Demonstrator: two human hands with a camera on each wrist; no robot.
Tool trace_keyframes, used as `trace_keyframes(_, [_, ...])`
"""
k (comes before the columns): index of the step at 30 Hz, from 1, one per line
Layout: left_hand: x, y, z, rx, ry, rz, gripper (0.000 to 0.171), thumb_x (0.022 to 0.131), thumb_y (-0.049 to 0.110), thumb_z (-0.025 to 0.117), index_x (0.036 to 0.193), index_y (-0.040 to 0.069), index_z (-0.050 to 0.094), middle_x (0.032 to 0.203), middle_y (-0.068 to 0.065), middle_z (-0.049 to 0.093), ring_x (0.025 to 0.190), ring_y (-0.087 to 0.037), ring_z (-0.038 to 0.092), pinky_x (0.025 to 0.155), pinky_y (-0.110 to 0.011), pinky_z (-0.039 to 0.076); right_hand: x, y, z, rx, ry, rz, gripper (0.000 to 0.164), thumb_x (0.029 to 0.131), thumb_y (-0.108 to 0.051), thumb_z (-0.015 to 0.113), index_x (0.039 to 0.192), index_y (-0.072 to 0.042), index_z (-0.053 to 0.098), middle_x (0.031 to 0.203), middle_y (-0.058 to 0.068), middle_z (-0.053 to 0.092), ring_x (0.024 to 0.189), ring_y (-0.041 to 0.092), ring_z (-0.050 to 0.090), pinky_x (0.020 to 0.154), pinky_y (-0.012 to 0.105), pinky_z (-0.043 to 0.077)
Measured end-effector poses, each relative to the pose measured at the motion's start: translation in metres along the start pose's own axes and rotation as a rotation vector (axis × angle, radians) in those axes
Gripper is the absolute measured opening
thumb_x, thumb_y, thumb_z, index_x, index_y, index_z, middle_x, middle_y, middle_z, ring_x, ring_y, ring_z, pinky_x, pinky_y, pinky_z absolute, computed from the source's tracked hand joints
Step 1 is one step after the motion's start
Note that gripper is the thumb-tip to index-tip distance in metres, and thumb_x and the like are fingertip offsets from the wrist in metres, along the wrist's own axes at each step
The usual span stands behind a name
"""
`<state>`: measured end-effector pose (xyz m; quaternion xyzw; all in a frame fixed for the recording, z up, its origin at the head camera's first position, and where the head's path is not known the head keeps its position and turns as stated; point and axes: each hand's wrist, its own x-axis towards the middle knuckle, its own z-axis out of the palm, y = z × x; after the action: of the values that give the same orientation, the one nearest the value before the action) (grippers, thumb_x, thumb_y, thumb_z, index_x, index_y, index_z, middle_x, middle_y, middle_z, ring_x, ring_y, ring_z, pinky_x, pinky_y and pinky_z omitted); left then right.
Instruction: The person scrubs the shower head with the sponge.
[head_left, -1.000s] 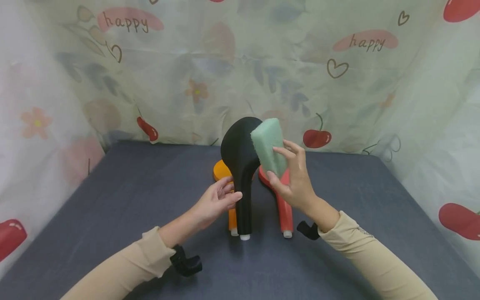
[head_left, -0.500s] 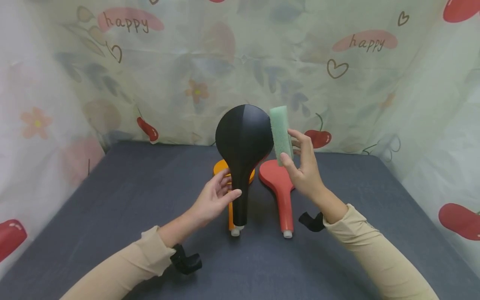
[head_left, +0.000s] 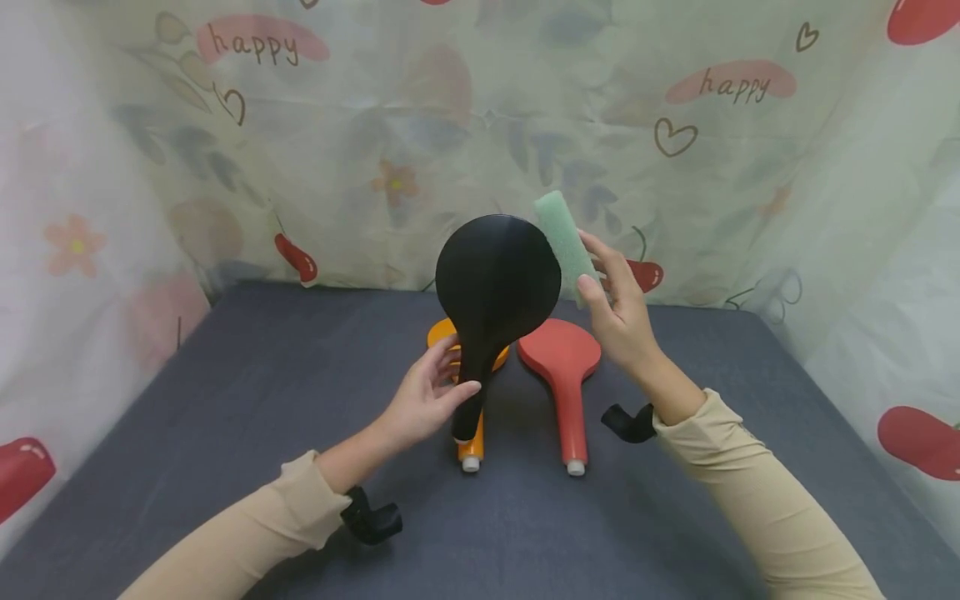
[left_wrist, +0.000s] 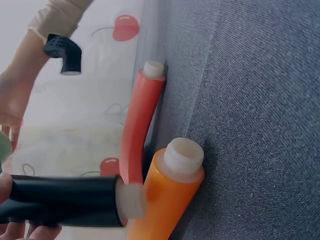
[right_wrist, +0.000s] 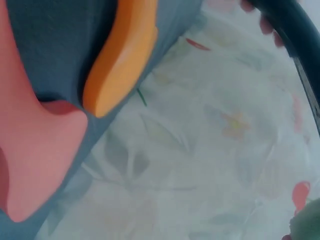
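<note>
In the head view my left hand [head_left: 423, 400] grips the handle of a black handheld shower head [head_left: 498, 271], raised over the table with its round head up and its handle slanting down to the left. The left wrist view shows the white threaded end [left_wrist: 131, 201] of that handle. My right hand [head_left: 621, 312] holds a pale green sponge [head_left: 564, 237] between thumb and fingers, right at the upper right rim of the black head. Only a corner of the sponge [right_wrist: 306, 223] appears in the right wrist view.
An orange shower head [head_left: 471, 450] lies on the dark table [head_left: 247, 400], partly hidden behind the black one. Beside it, to the right, lies a red shower head [head_left: 566, 354]. A patterned cloth [head_left: 487, 117] hangs behind the table.
The sponge has moved from the front of the black shower head up and right to its rim, with my right hand. The shower head has risen and turned, its handle end swinging left.
</note>
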<state>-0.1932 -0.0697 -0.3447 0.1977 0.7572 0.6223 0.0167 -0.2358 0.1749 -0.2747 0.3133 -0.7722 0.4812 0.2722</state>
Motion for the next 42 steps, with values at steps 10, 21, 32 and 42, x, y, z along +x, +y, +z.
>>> trace_keyframes(10, [0.000, -0.005, -0.003, 0.075, 0.071, 0.087, 0.065, 0.087, 0.005, 0.064, 0.142, 0.005, 0.031, 0.140, -0.017, 0.046, 0.124, -0.031, 0.050, 0.099, -0.043, 0.046, -0.004, 0.005, -0.006, 0.007, 0.013, -0.006, 0.043, 0.094, -0.008, 0.040, 0.137, -0.005, 0.043, 0.124, -0.010, 0.049, 0.108, 0.004, 0.047, 0.083, 0.024, 0.038])
trace_keyframes(21, [-0.001, -0.007, -0.004, 0.161, 0.094, 0.152, 0.060, 0.086, 0.004, 0.064, 0.140, 0.004, 0.036, 0.136, -0.018, 0.048, 0.122, -0.032, 0.051, 0.100, -0.042, 0.045, 0.009, -0.002, -0.011, -0.025, 0.024, -0.072, 0.043, 0.097, -0.021, 0.039, 0.135, -0.005, 0.047, 0.133, 0.016, 0.049, 0.115, 0.003, 0.046, 0.090, 0.023, 0.038])
trace_keyframes(32, [-0.001, -0.008, -0.007, 0.291, 0.179, 0.225, 0.055, 0.084, 0.002, 0.065, 0.135, 0.002, 0.044, 0.129, -0.019, 0.055, 0.114, -0.032, 0.057, 0.095, -0.045, 0.049, 0.001, 0.003, -0.018, -0.069, 0.047, -0.022, 0.040, 0.095, -0.015, 0.040, 0.132, -0.005, 0.051, 0.127, 0.010, 0.052, 0.107, 0.000, 0.045, 0.084, 0.025, 0.036])
trace_keyframes(42, [-0.005, -0.009, -0.003, 0.517, 0.250, 0.313, 0.054, 0.081, 0.002, 0.069, 0.132, 0.002, 0.049, 0.125, -0.015, 0.059, 0.111, -0.030, 0.058, 0.094, -0.044, 0.049, 0.009, -0.012, -0.016, -0.140, 0.055, -0.163, 0.044, 0.093, -0.032, 0.046, 0.124, -0.003, 0.057, 0.127, 0.024, 0.048, 0.118, 0.022, 0.044, 0.088, 0.039, 0.037])
